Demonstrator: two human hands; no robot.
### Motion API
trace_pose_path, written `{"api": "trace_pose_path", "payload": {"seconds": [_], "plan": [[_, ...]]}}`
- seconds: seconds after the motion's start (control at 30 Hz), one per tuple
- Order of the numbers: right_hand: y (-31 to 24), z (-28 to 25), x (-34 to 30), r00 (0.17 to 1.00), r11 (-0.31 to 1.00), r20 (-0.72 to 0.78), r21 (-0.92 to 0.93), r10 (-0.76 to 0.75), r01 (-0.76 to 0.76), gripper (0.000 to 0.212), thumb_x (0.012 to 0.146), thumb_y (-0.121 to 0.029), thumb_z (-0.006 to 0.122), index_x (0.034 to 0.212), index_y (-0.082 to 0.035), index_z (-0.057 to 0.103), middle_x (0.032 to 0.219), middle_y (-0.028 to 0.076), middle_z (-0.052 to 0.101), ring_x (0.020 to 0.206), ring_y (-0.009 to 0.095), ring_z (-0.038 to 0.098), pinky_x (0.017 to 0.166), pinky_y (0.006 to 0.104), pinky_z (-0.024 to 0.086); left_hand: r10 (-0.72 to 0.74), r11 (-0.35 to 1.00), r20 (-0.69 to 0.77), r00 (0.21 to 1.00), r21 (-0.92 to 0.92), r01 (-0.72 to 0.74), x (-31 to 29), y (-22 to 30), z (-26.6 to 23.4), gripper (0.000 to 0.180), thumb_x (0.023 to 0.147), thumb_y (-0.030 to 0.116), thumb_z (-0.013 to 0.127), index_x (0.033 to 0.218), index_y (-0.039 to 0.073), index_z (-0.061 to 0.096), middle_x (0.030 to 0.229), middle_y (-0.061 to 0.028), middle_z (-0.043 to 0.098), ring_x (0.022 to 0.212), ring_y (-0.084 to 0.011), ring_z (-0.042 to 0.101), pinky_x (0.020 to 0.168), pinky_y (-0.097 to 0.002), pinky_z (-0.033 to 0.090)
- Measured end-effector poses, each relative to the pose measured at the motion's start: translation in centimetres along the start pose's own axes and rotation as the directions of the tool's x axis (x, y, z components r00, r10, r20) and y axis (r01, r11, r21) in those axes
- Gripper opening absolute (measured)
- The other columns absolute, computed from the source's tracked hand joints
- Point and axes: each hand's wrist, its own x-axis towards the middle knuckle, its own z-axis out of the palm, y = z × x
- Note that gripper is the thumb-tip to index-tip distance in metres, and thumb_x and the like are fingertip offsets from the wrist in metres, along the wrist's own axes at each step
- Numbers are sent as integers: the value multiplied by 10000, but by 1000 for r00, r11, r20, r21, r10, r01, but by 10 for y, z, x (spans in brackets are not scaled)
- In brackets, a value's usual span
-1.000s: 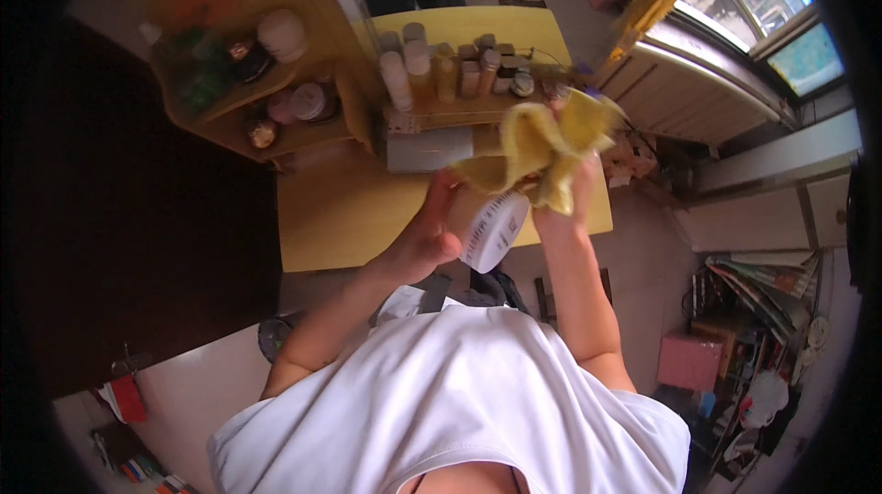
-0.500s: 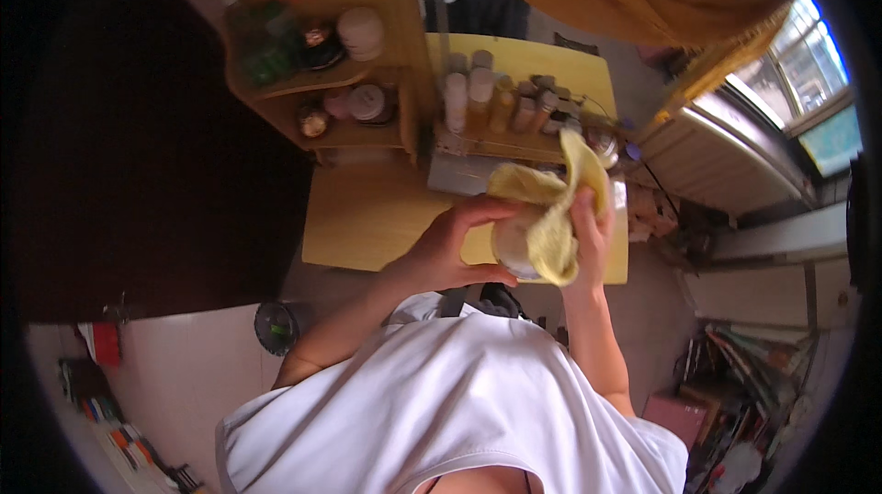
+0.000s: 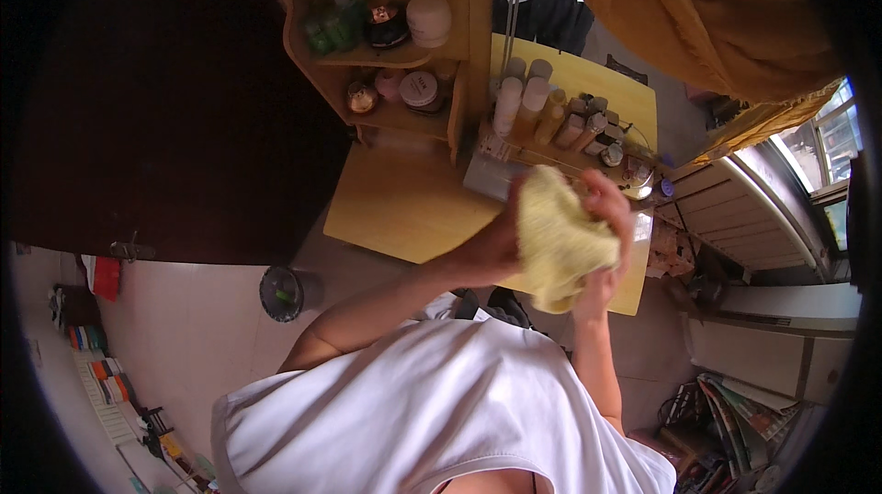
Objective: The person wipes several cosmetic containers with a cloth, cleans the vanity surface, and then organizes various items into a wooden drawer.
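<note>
Both my hands are raised in front of me over a light wooden dressing table point(image 3: 404, 209). A yellow cloth point(image 3: 562, 241), blurred by motion, is bunched between them. My right hand point(image 3: 616, 223) grips it from the right, with curled fingers along its edge. My left hand point(image 3: 496, 241) is pressed up on the cloth's left side, its fingers mostly covered by the fabric. The pale round jar seen in that hand a moment ago is hidden behind the cloth.
Several bottles point(image 3: 533, 108) line the table's back before a mirror point(image 3: 634, 80). A wooden shelf point(image 3: 404, 57) with jars rises at left. A dark door point(image 3: 165, 126) fills the far left. An orange curtain point(image 3: 698, 16) hangs at right; a bin point(image 3: 280, 294) stands on the floor.
The cloth has spread over the jar, which showed before and is now covered. My right hand has shifted onto the cloth's upper right edge. The whole view has swung left.
</note>
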Motion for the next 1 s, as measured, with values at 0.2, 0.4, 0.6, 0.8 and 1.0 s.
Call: {"api": "trace_pose_path", "payload": {"seconds": [0.2, 0.4, 0.6, 0.8, 1.0], "plan": [[0, 3, -6, 911, 913, -229, -309, -344, 267, 282, 785, -229, 634, 854, 28, 542, 675, 110, 547, 637, 254, 521, 605, 349, 423, -357, 819, -132, 925, -520, 242, -7, -7, 19, 540, 877, 298, 587, 1290, 89, 309, 1252, -47, 436, 1136, -145, 477, 967, -322, 405], [-9, -9, 19, 988, 978, 157, -207, 9, 24, 226, 771, -128, 660, 944, 3, 598, 909, 132, 593, 787, 219, 578, 698, 281, 460, -250, 948, 16, 968, 210, 241, -13, -5, -7, 715, 795, 258, 685, 1361, 131, 267, 1355, -78, 347, 1198, -234, 441, 1004, -331, 368], [-11, -11, 19, 959, 910, 123, -366, 256, -195, 219, 785, -152, 687, 911, 4, 598, 804, 82, 613, 720, 145, 579, 616, 269, 464, -249, 634, 59, 967, 765, 117, -17, 21, 8, 762, 636, 285, 799, 1254, 64, 411, 1168, -157, 531, 1079, -320, 523, 907, -369, 427], [-1, -31, 9, 806, 649, -95, 650, 584, -394, 401, 924, -294, 509, 1203, -14, 439, 1040, 110, 582, 900, 193, 601, 722, 263, 490, -133, 836, -184, 974, 507, 210, -20, 19, -3, 809, 592, 271, 864, 1182, 53, 355, 1122, -82, 490, 1019, -191, 516, 882, -326, 433], [18, 9, -11, 961, 997, -272, -48, 46, -62, 385, 962, -334, 415, 1174, -14, 401, 1161, 74, 459, 1047, 154, 435, 905, 268, 337, -68, 970, -264, 962, 208, 126, -10, 9, 25, 549, 892, 103, 526, 1354, 24, 242, 1305, -99, 377, 1202, -169, 388, 1015, -308, 311]]}}
